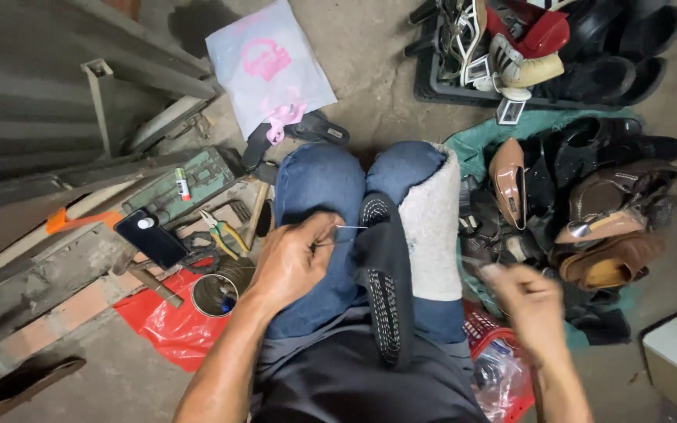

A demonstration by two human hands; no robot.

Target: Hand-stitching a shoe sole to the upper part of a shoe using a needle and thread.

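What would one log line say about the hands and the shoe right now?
left hand: pinches thin metal needle at black dotted-sole shoe | right hand: blurred, raised beside knee, apart from shoe | shoe: sole-up on lap

There is a single view, from a camera worn on the person's head, looking steeply down over the lap at close range. The knees point(358, 184) sit at the centre of the frame and the forearms enter from the bottom edge. The concrete floor point(378, 94) fills the far part of the view, with tools lying at the left side and shoes piled at the right.
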